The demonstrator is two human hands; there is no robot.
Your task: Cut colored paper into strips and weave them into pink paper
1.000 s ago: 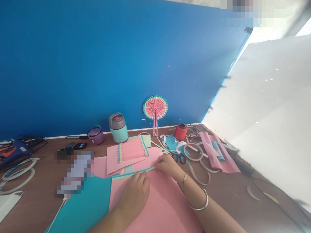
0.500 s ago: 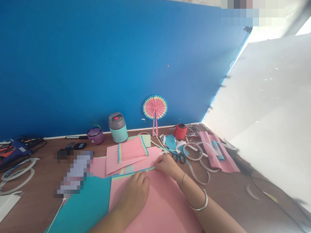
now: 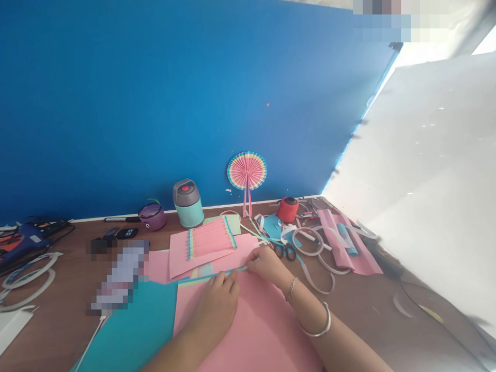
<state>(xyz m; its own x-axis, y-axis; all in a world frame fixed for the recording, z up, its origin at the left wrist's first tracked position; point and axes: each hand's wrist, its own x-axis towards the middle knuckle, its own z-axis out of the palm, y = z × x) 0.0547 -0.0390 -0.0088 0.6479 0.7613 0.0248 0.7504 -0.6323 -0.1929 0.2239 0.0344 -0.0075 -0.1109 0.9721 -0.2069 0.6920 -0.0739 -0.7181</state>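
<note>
A large pink paper sheet (image 3: 256, 330) lies on the brown table in front of me. Along its far edge runs a narrow blue and pale green paper strip (image 3: 205, 278). My left hand (image 3: 217, 305) rests palm down on the pink sheet, its fingertips pressing on the strip. My right hand (image 3: 267, 263) pinches the strip's right end, fingers closed on it. Just beyond lies a pleated pink paper piece with coloured borders (image 3: 211, 240).
A teal sheet (image 3: 135, 325) lies at the left. Scissors (image 3: 285, 251), white tape loops (image 3: 310, 240), a red spool (image 3: 287, 209), a teal jar (image 3: 188, 204), a purple container (image 3: 152, 216) and a finished paper fan (image 3: 247, 171) stand by the blue wall. A glue gun (image 3: 23, 237) is far left.
My left hand's fingertips have crept slightly forward along the strip. Otherwise hands and paper stay as they were.
</note>
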